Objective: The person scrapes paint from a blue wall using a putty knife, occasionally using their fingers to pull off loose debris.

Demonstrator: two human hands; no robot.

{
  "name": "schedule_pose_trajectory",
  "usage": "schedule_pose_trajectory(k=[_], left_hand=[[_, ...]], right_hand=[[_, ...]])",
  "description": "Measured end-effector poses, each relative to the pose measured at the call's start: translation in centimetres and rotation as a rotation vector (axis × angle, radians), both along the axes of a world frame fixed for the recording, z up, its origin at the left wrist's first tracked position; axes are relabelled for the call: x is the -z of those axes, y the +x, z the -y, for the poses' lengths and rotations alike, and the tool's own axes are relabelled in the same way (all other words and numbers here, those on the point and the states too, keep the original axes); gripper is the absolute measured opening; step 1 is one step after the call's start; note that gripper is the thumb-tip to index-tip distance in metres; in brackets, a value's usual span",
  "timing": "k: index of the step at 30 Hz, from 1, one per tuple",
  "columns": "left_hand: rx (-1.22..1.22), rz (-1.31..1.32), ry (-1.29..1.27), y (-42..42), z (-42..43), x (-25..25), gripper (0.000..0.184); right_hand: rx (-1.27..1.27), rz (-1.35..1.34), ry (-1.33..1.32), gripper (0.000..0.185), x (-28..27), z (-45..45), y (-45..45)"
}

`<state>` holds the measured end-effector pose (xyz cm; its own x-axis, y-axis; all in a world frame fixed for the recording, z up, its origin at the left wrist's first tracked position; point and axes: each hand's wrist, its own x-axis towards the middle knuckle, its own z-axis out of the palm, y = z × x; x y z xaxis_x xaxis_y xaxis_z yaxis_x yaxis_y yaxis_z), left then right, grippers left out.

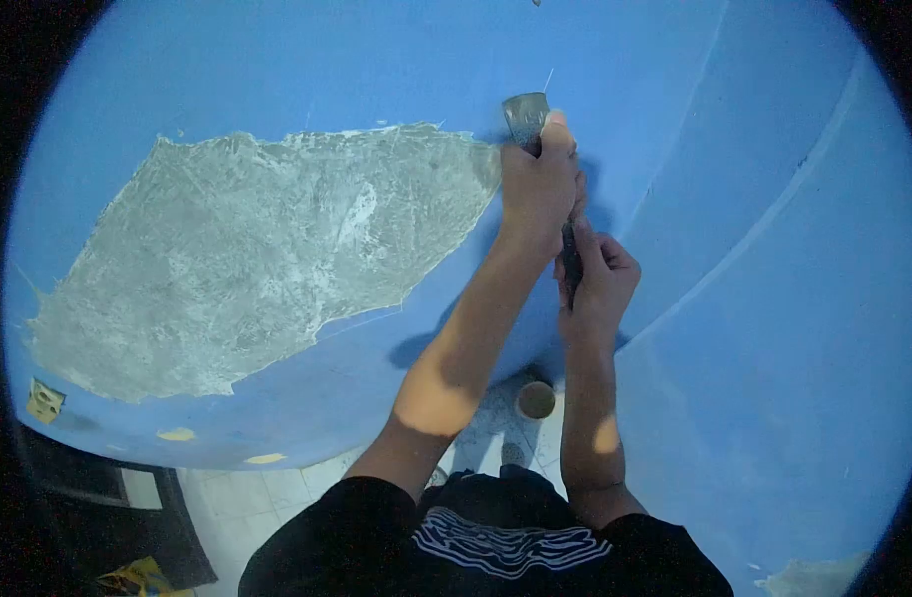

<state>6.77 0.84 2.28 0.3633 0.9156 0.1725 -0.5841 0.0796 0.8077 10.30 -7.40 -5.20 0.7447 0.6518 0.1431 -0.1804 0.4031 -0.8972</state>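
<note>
My left hand [541, 189] is closed around the upper part of a scraper [527, 117], thumb along the edge of its broad grey blade. Below it, my right hand [601, 277] grips the black handle [572, 261] with bent fingers. The blade points up and lies close to the blue wall [615, 60]; whether its edge touches the paint I cannot tell. A thin pale line runs from the blade's top right corner. Just left of the blade begins a large bare grey patch [267, 259] with ragged edges, where paint is off.
A round container [536, 400] stands on the pale tiled floor [242, 497] below my arms. Small pale chips [177, 434] show low on the wall at left. A yellowish socket-like plate [46, 400] and dark furniture [108, 517] are at lower left. Another bare patch [819, 577] is at lower right.
</note>
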Motion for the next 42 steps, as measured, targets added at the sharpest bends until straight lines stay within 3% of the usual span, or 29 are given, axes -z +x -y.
schedule_pose_trajectory(k=[11,18,21,23,26,39,42], left_hand=[[0.052,0.071,-0.173,-1.1,1.0,1.5,0.036],[0.049,0.079,-0.056,-0.2,0.3,0.8,0.039],[0.073,0.055,-0.099,-0.5,0.3,1.4,0.038],[-0.034,0.070,-0.109,0.5,0.5,0.7,0.038],[0.038,0.090,-0.142,-0.9,0.9,1.6,0.037],[0.076,0.061,-0.032,-0.6,0.3,-0.7,0.034],[0.082,0.036,-0.119,-1.1,0.5,0.3,0.033]], right_hand=[[-0.025,0.037,-0.054,0.026,1.2,1.0,-0.3],[-0.021,-0.011,0.042,0.026,0.7,-0.1,0.4],[-0.042,0.008,-0.007,0.026,1.4,0.2,0.3],[-0.061,-0.040,0.030,0.026,1.0,-0.1,1.3],[-0.025,-0.023,-0.070,0.026,1.4,0.8,-0.1],[0.015,-0.002,0.076,0.026,-1.2,0.3,-0.9],[0.045,-0.054,0.035,0.027,-0.2,0.5,-1.8]])
